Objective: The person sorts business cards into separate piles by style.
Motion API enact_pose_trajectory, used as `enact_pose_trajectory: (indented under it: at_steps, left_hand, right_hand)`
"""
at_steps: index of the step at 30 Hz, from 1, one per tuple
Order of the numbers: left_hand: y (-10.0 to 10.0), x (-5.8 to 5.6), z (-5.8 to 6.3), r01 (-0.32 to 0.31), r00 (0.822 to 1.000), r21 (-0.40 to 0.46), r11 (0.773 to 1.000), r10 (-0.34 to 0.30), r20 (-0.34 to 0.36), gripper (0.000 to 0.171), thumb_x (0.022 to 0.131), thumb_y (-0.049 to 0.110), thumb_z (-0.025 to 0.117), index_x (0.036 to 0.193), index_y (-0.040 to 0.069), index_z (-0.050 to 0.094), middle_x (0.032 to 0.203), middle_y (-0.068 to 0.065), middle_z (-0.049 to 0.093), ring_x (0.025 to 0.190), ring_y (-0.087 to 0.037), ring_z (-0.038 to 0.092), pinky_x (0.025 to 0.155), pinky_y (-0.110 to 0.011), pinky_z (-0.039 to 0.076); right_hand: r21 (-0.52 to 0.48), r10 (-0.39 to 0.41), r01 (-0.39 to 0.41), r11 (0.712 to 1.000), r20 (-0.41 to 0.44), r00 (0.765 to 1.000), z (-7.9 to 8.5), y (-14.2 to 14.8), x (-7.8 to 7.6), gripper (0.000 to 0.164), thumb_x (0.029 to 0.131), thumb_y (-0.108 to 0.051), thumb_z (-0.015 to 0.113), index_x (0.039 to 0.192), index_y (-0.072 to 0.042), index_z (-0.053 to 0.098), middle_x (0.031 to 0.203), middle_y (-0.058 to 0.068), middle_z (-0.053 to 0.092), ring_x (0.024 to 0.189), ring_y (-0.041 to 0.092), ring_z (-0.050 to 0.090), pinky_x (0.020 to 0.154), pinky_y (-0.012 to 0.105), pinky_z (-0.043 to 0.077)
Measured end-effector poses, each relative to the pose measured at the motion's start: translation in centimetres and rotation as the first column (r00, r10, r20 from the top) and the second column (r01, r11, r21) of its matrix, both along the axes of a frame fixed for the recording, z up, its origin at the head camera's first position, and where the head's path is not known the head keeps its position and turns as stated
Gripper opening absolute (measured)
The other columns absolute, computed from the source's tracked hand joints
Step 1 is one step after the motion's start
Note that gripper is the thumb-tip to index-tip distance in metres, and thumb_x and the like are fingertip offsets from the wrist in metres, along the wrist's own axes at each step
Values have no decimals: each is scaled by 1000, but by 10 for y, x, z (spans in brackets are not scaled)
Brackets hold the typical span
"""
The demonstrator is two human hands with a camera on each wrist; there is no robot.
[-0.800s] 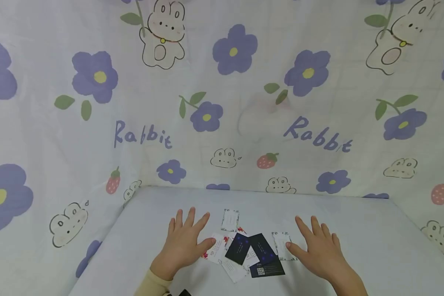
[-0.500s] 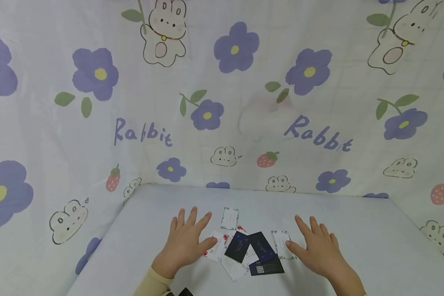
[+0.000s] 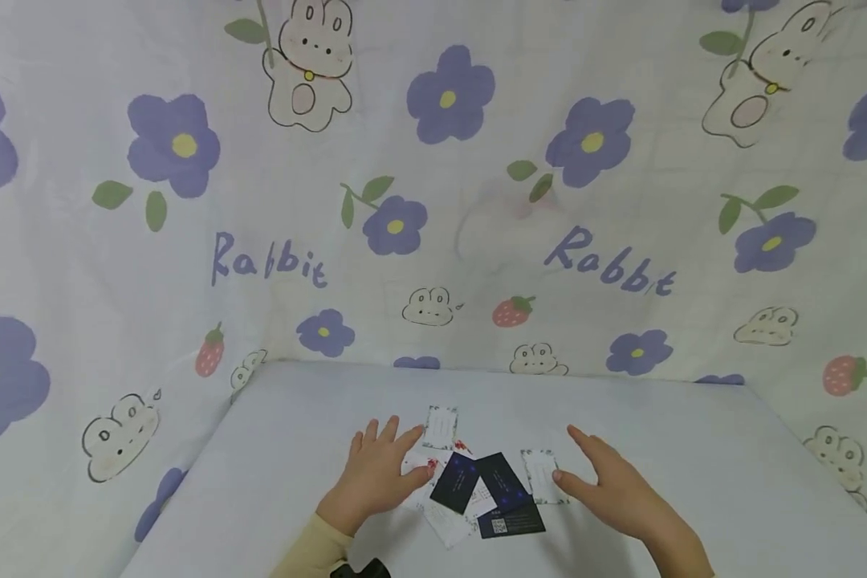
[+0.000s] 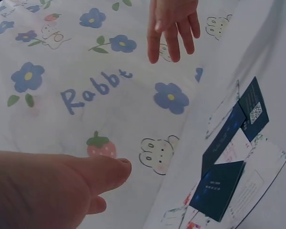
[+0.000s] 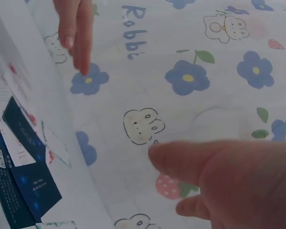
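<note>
The left hand (image 3: 379, 478) and right hand (image 3: 610, 490), both empty with fingers extended, flank the cards (image 3: 457, 483), whose overlap on the surface (image 3: 296, 437) leaves lower ones partly hidden.

Left hand (image 3: 377, 480), right hand (image 3: 617, 490) apart, fingers (image 3: 589, 445) extended.

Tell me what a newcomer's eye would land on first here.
Probably the three dark cards, bold against the white table and overlapping paler, flower-edged cards between the two hands. The left hand and right hand come next, reaching in from either side with nothing in their grasp. Behind everything, the cloth backdrop stands out with its purple flowers, rabbits and the word "Rabbit".
</note>
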State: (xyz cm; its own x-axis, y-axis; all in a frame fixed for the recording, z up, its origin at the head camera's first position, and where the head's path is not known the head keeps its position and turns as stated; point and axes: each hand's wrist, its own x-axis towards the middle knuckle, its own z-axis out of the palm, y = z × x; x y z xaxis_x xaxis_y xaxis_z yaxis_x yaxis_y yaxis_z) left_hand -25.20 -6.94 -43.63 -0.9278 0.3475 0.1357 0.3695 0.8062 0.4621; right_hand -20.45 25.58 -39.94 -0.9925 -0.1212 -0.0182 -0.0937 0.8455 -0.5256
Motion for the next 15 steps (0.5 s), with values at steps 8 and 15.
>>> enact_pose_trajectory:
  at_steps: [8, 15]
  left_hand:
    - [50, -39, -29, 177, 984, -15, 984, -177, 14, 54, 96, 40, 63, 142, 12, 59, 147, -19, 57, 139, -44, 49, 111, -66, 39]
    - [110, -53, -25, 246, 969, -24, 969, -246, 5, 46, 100, 36, 61, 140, 15, 61, 141, -3, 65, 135, -25, 57, 111, -47, 46]
  right_hand:
    - [-225, -87, 121, 967, 155, 984, -18, -3, 7, 78, 96, -44, 66, 156, -6, 37, 151, 37, 44, 130, 58, 52, 95, 64, 53]
    - [-484, -178, 350, 802, 366, 913, -41, 1, 11, 81, 99, -45, 63, 158, -3, 26, 147, 35, 48, 110, 33, 69, 93, 47, 59]
